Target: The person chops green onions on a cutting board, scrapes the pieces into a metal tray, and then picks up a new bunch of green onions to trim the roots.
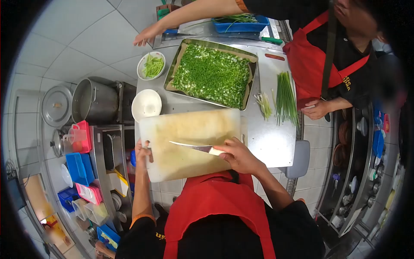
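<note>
In front of me is a worn, yellowed cutting board point(189, 125), its near edge reaching past the table toward my red apron. My left hand point(142, 154) grips the board's left end, with fingers through the handle slot. A white-handled knife point(202, 148) is in my right hand point(237, 155), its blade pointing left over the board. Beyond the board lies a metal tray point(169, 77) lined with paper and filled with chopped green onions point(211, 73). An off-white bowl point(147, 103) stands at the board's far left corner.
A bowl of cut green stalks point(153, 66) sits at the back left. Whole green onions point(284, 97) lie on a white board point(271, 144) at right. A co-worker in a red apron point(308, 56) reaches across the back, near a blue bin point(241, 26). A large pot point(94, 101) stands left.
</note>
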Demonstrator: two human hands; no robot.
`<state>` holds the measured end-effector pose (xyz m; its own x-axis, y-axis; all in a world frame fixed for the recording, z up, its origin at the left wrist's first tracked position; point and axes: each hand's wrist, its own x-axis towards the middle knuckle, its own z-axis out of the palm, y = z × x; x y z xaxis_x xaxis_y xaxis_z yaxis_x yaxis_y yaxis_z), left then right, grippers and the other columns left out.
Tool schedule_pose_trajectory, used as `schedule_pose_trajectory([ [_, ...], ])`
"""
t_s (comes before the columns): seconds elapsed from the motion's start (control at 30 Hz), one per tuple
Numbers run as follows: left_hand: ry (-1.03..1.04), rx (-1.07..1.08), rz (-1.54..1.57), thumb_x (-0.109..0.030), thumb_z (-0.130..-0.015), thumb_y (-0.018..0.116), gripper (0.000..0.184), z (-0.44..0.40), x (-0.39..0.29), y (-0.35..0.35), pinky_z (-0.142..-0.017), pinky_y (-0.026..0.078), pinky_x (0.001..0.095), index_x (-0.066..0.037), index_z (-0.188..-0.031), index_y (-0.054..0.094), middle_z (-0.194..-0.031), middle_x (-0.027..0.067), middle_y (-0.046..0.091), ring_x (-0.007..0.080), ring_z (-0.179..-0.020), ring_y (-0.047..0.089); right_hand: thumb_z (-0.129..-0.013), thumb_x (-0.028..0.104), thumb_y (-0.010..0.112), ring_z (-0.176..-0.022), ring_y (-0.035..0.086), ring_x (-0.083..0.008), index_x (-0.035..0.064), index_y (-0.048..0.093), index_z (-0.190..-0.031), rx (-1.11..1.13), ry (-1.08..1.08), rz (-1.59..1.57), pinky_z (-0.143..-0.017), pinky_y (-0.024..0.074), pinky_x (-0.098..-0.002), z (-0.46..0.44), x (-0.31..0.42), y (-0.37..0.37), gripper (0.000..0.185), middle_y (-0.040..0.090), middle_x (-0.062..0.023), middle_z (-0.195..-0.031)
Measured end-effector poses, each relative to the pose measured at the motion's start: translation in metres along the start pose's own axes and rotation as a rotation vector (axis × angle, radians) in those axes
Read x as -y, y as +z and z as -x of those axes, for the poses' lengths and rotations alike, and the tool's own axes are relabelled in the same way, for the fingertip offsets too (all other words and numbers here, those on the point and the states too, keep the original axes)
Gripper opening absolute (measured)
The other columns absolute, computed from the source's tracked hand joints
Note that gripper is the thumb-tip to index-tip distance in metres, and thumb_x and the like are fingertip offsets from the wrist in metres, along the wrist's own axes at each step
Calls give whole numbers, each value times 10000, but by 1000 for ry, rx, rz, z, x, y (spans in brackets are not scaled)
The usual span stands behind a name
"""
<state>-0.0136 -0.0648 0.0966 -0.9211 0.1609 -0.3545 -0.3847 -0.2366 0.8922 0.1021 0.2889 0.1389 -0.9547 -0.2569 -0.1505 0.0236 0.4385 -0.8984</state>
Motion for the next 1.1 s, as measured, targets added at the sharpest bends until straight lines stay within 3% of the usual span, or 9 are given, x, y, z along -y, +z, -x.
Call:
schedule_pose_trajectory([
  [0.37,-138,81,-78,-48,-709,505,209,-23,58,14,-357,379,216,-70,-916,533,-695,17,559,88,-413,474,-794,86,651,-971,485,-341,72,647,-1122,78,10,155,-865,419,-393,-23,-59,21,328,546,-159,-971],
  [0.47,38,13,-820,-180,-798,594,166,-17,43,30,-440,463,322,-49,-889,640,-800,60,624,163,-532,607,-800,134,676,-978,530,-359,51,643,-1103,-159,-75,193,-863,439,-412,-61,-78,7,316,557,-167,-993],
  [0.5,46,2,-817,-180,-798,594,166,-18,42,29,-440,463,322,-49,-889,640,-800,60,624,163,-532,607,-804,134,671,-976,538,-368,39,631,-1116,-230,-35,226,-859,444,-419,-85,-73,-6,328,554,-187,-1029],
  [0.57,433,15,-1444,-198,-792,633,177,-18,42,28,-558,509,380,-80,-910,694,-842,67,647,244,-649,650,-806,140,666,-1006,519,-405,-7,573,-1168,-394,26,346,-875,435,-450,-139,-66,-26,401,526,-237,-1097],
  [0.6,259,-9,-1454,-228,-788,661,179,-13,29,44,-644,517,397,-116,-917,714,-901,54,656,286,-759,654,-805,148,664,-1038,492,-433,-41,527,-1207,-488,47,433,-896,422,-473,-165,-67,-32,465,501,-266,-1128],
  [0.77,394,-205,-1192,-191,-794,667,159,-6,37,37,-596,500,377,-101,-920,700,-923,59,653,264,-693,643,-826,218,648,-1170,388,-522,-66,359,-1334,-504,525,490,-977,380,-560,-271,-72,-20,650,344,-330,-1321],
  [0.83,299,-251,-1068,-133,-807,656,168,9,35,27,-567,481,345,-73,-962,677,-912,86,646,249,-657,622,-813,192,644,-1215,351,-513,-67,397,-1307,-506,475,443,-995,373,-561,-289,-68,-10,610,372,-295,-1322],
  [0.97,516,-332,-1131,-69,-860,611,165,58,77,-30,-518,454,275,-15,-1013,645,-888,123,633,190,-543,576,-806,174,611,-1237,370,-415,5,545,-1213,-210,265,681,-958,403,-561,-304,-60,-2,445,463,-191,-1272],
  [1.1,31,-600,-726,-109,-911,596,158,132,129,-76,-475,457,233,12,-1005,635,-881,61,616,110,-549,562,-818,177,585,-1221,421,-312,138,651,-1130,-34,24,951,-931,430,-534,-310,-63,-26,320,522,-102,-1215],
])
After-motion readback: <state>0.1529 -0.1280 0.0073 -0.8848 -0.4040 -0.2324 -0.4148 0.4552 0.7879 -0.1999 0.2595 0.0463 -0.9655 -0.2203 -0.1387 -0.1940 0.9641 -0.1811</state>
